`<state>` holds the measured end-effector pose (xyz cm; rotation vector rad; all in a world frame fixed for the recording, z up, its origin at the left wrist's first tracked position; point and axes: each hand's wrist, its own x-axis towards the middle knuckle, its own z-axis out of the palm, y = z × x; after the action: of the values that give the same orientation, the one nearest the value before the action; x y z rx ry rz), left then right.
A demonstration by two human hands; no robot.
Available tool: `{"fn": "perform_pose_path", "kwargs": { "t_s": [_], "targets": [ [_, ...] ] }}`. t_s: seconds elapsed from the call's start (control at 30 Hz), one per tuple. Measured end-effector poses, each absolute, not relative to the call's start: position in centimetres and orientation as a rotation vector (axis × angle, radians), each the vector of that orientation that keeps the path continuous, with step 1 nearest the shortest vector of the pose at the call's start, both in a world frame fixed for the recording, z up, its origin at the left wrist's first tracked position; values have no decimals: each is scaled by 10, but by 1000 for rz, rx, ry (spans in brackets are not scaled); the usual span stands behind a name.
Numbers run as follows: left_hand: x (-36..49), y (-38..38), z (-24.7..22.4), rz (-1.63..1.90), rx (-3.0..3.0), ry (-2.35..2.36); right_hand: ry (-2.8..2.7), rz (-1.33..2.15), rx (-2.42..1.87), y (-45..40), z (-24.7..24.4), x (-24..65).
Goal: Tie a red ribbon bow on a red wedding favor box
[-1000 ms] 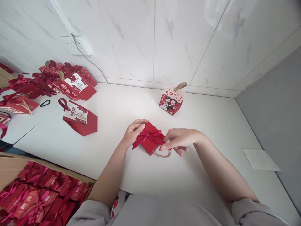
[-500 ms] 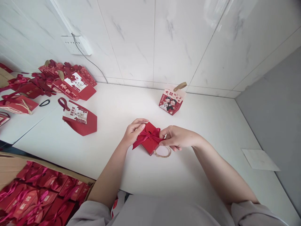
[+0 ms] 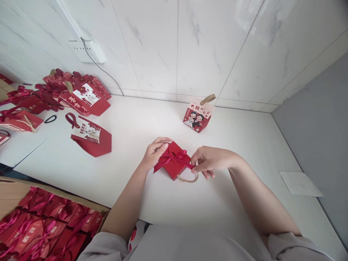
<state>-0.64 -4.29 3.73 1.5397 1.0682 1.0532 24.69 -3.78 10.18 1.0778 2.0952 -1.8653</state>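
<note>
A small red gift box [image 3: 174,169] lies on the white table in front of me. A magenta ribbon [image 3: 174,157] is tied in a bow across its top. My left hand [image 3: 155,153] grips the box along its upper left side, thumb on top. Between thumb and fingertips, my right hand [image 3: 208,161] pinches the ribbon's right end, drawn out past the box's edge. A twisted cord handle [image 3: 189,180] loops from the box's lower right side, below my right hand.
A pink-and-red box [image 3: 198,117] with a tan strap stands near the tiled wall. Left of me is a red pouch-shaped box [image 3: 92,137]. Several more red boxes [image 3: 89,99] crowd the far left. A carton [image 3: 81,203] at lower left holds many ribboned boxes. White paper [image 3: 300,183] lies right.
My right hand has moved a little to the right, pulling the ribbon end farther out from the bow. My left hand and the box stay in place.
</note>
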Motion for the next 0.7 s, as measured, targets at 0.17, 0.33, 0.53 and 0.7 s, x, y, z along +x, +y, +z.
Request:
{"fn": "perform_pose_path", "kwargs": {
  "t_s": [0.17,0.33,0.53,0.7],
  "targets": [
    [-7,-45,40,1011,1442,1038,2085,-1618,1124,-33,106,261],
    [-7,-45,39,1025,1361,1019,2173,-1714,1315,-27,114,276],
    [-9,-44,38,1017,1366,1019,2093,-2260,1245,-18,97,264],
    [-9,-45,41,994,1416,1000,1987,-2391,1151,-18,84,243]
  ]
}}
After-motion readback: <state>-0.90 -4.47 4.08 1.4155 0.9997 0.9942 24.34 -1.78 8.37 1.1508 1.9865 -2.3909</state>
